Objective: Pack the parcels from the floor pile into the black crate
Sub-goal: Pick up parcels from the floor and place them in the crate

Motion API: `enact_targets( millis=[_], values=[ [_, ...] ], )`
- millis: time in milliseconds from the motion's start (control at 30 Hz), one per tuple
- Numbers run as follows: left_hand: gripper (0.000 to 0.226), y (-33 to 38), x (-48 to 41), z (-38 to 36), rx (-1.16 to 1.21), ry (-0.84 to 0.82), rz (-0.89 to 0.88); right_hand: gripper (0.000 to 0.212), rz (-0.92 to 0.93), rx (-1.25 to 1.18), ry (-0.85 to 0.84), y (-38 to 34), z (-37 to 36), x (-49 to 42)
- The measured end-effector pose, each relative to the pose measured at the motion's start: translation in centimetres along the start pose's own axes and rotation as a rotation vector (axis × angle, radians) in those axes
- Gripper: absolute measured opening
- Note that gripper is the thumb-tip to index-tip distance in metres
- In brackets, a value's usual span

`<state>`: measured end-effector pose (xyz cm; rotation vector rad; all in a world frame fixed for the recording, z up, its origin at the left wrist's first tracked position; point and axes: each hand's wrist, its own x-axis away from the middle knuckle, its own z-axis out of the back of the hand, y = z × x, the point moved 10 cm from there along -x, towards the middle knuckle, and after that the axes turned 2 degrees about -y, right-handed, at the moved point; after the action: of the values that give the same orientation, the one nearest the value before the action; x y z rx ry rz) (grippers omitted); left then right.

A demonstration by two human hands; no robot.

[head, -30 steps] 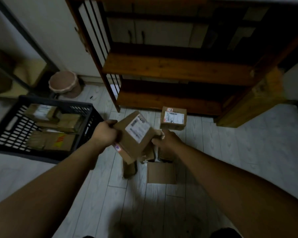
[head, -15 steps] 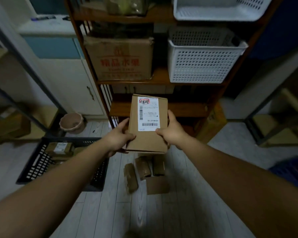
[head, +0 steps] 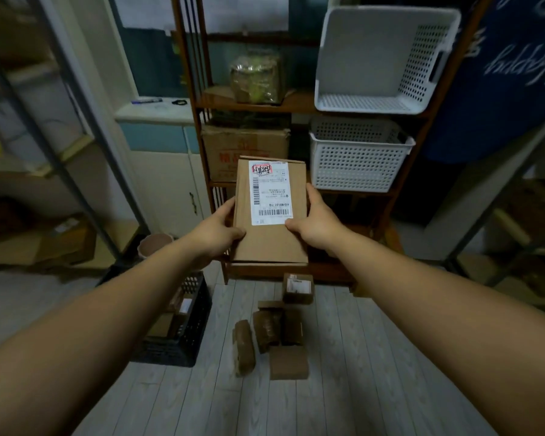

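We hold one flat cardboard parcel upright and well above the floor, in the middle of the view. Its white label faces us, probably so that we can check it before packing. Our left hand grips its 9 o'clock edge and our right hand its 3 o'clock edge. Each thumb presses the front face, and the fingers wrap behind the cardboard, out of sight. Gripping opposite edges keeps the broad box square and steady.

The black crate sits on the floor at 8 o'clock from the parcel, partly hidden by our left forearm, with a few parcels inside. The floor pile lies at 6 o'clock, several boxes close together. We judge the next move to be a swing down and left into the crate.
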<state>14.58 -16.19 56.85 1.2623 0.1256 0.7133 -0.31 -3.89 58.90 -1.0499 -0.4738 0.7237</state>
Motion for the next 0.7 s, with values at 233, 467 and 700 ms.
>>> enact_targets(
  millis=[233, 467, 700],
  values=[
    [0.077, 1.0, 3.0, 6.0, -0.008, 0.035, -0.072, 0.086, 0.083, 0.017, 0.03, -6.3, -3.1, 1.2],
    [0.074, -2.1, 4.6, 17.1, -0.024, 0.074, -0.082, 0.091, 0.102, 0.022, 0.034, -12.5, -12.5, 0.6],
    [0.073, -6.1, 5.0, 27.6, -0.08, 0.003, -0.041, 0.093, 0.082, -0.006, 0.018, -16.8, -21.8, -1.2]
  ],
)
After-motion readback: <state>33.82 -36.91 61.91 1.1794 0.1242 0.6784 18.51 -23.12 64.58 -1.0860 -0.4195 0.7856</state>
